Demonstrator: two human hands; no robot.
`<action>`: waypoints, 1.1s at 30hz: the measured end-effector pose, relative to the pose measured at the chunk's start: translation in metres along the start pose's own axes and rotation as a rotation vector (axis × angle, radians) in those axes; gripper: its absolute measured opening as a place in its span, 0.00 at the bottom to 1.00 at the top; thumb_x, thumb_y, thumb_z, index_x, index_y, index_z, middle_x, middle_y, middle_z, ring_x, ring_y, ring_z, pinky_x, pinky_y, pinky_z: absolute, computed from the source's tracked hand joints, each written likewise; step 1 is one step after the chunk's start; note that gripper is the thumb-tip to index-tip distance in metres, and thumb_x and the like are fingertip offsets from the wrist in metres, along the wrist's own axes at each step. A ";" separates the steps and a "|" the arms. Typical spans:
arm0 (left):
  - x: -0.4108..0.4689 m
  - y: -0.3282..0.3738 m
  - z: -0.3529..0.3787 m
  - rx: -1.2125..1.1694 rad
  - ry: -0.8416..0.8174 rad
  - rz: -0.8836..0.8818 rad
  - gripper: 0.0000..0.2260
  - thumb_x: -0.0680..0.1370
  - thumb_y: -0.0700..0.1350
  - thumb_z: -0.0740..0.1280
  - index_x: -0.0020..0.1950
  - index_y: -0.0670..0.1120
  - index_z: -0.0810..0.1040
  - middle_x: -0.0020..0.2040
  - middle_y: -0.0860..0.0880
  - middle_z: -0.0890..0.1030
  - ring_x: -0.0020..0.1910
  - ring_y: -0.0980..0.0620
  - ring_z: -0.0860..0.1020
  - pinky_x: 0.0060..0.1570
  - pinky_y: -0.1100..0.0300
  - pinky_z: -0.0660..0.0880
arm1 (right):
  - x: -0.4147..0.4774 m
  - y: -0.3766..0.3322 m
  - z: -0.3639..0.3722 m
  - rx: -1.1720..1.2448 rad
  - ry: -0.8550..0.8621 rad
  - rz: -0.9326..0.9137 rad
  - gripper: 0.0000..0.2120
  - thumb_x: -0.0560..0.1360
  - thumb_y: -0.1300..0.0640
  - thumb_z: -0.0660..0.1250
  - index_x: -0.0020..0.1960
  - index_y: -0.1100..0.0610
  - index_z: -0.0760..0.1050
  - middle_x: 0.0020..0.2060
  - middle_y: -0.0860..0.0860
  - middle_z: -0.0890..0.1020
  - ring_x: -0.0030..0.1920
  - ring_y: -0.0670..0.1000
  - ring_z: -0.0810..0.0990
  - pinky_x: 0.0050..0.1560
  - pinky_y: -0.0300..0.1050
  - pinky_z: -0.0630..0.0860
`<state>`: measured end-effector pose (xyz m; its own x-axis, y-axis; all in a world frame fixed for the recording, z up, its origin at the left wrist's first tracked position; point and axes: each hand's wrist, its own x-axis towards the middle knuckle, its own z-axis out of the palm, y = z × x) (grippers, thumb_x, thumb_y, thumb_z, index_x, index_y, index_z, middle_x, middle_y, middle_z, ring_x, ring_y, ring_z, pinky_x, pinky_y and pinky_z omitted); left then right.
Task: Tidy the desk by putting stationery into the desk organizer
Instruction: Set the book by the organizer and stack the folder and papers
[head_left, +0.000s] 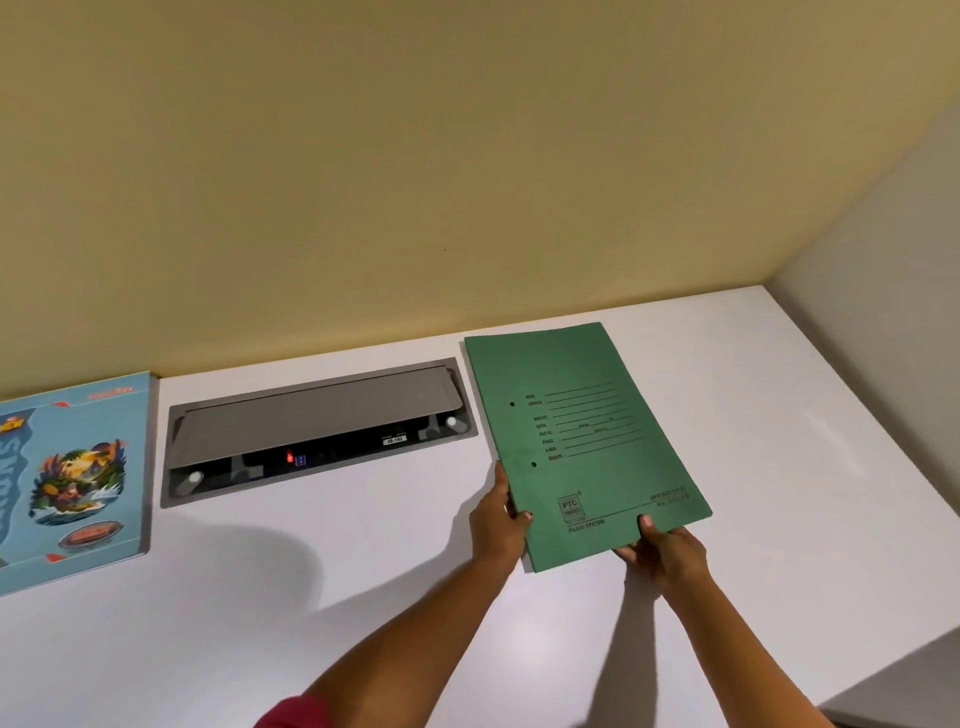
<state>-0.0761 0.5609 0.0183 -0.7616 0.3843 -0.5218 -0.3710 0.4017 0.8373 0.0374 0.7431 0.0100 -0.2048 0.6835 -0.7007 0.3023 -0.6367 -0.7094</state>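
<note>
Folder (587, 441) of green card sits right of centre over the white table (363, 597). Its long axis runs away from me and leans a little left at the far end. I have both hands on its near end: the left hand (498, 519) pinches the left long edge and the right hand (665, 551) pinches the near short edge, thumbs on top. No desk organizer is in view, so I can't yet judge which way to carry it.
</note>
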 end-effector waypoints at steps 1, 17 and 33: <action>0.004 0.000 -0.001 -0.002 0.025 0.004 0.35 0.76 0.32 0.66 0.77 0.52 0.56 0.61 0.47 0.79 0.56 0.51 0.76 0.62 0.52 0.74 | 0.002 -0.003 0.006 -0.026 -0.004 0.002 0.03 0.76 0.70 0.63 0.46 0.64 0.73 0.27 0.58 0.83 0.26 0.60 0.82 0.24 0.50 0.79; 0.014 0.008 -0.009 0.435 0.258 0.025 0.12 0.75 0.41 0.70 0.58 0.48 0.77 0.49 0.47 0.77 0.47 0.47 0.79 0.44 0.56 0.79 | 0.024 -0.022 0.030 -0.835 0.098 -0.136 0.13 0.74 0.51 0.68 0.44 0.62 0.75 0.34 0.58 0.83 0.38 0.58 0.82 0.47 0.49 0.79; -0.030 -0.052 -0.083 0.343 0.254 0.166 0.10 0.79 0.36 0.62 0.57 0.42 0.78 0.55 0.46 0.78 0.54 0.51 0.76 0.51 0.71 0.66 | -0.069 0.061 0.043 -0.890 0.234 -0.501 0.23 0.82 0.53 0.50 0.46 0.66 0.77 0.43 0.65 0.81 0.47 0.64 0.78 0.42 0.48 0.66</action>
